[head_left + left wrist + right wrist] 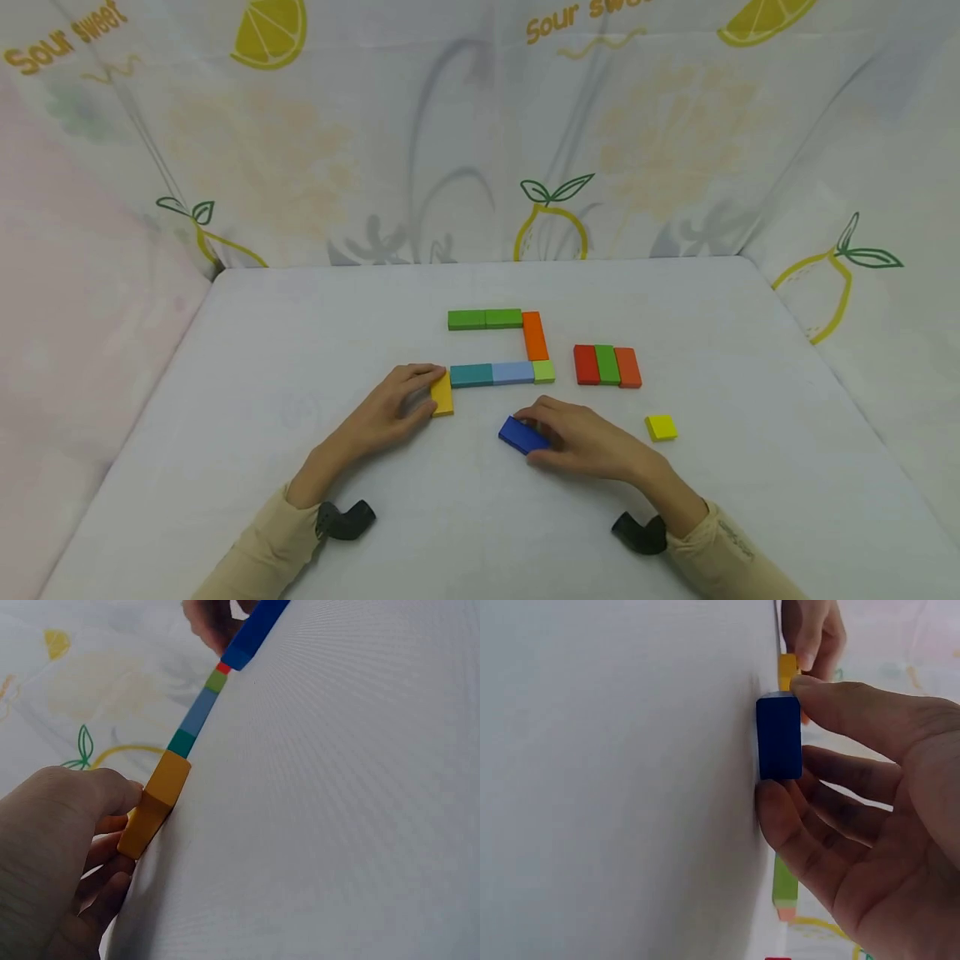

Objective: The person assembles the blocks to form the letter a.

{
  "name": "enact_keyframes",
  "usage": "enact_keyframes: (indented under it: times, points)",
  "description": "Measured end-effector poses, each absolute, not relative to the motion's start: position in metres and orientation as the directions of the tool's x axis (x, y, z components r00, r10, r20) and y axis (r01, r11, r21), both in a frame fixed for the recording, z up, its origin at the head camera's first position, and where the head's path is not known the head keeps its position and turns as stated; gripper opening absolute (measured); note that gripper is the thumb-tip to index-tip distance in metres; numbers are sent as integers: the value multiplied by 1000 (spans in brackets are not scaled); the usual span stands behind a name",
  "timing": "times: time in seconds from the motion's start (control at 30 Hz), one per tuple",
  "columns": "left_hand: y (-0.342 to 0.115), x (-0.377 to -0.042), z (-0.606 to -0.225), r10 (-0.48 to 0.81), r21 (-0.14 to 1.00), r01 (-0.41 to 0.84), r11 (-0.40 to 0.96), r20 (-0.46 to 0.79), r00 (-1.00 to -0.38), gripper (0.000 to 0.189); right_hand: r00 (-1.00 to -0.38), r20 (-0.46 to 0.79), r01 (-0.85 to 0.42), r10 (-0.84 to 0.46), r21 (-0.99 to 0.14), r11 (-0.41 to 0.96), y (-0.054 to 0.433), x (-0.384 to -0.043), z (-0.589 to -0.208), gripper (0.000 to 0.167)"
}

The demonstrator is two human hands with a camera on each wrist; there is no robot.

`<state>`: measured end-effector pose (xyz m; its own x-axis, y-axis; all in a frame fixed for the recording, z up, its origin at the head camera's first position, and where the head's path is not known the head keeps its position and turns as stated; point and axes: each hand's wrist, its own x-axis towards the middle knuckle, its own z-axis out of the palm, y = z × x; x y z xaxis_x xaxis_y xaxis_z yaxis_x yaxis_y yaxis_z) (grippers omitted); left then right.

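Observation:
My left hand (393, 408) holds a dark-yellow block (442, 394) between thumb and fingertips. That block stands crosswise at the left end of a row made of a teal block (471, 376), a light-blue block (513, 373) and a small lime block (543, 372). Nearer the front, my right hand (581, 437) pinches a dark-blue block (522, 435), which is turned at a slant. In the right wrist view the thumb and a finger grip the blue block (778, 736) at opposite ends. An orange block (535, 336) rises from the lime one to two green blocks (483, 319).
Right of the row, a red block (587, 365), a green block (607, 365) and an orange-red block (628, 367) lie side by side. A small yellow block (662, 427) sits near my right wrist. White cloth covers the table (300, 333); a printed curtain hangs behind.

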<state>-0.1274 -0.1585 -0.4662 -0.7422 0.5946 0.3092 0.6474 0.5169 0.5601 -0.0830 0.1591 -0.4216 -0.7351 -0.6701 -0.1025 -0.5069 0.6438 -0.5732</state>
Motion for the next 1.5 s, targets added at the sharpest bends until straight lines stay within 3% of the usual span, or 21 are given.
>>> enact_keyframes:
  times: [0.7, 1.13, 1.5]
  points:
    - [-158, -129, -465, 579, 599, 608, 521, 275, -768, 48, -737, -119, -465, -665, -625, 627, 115, -84, -427, 40]
    - [-159, -128, -466, 573, 605, 607, 515, 283, -769, 48, -726, -84, -517, -683, -590, 621, 93, -89, -427, 39]
    - [-158, -128, -466, 574, 615, 597, 515, 271, -773, 48, -750, -64, -524, -658, -549, 651, 85, -89, -426, 37]
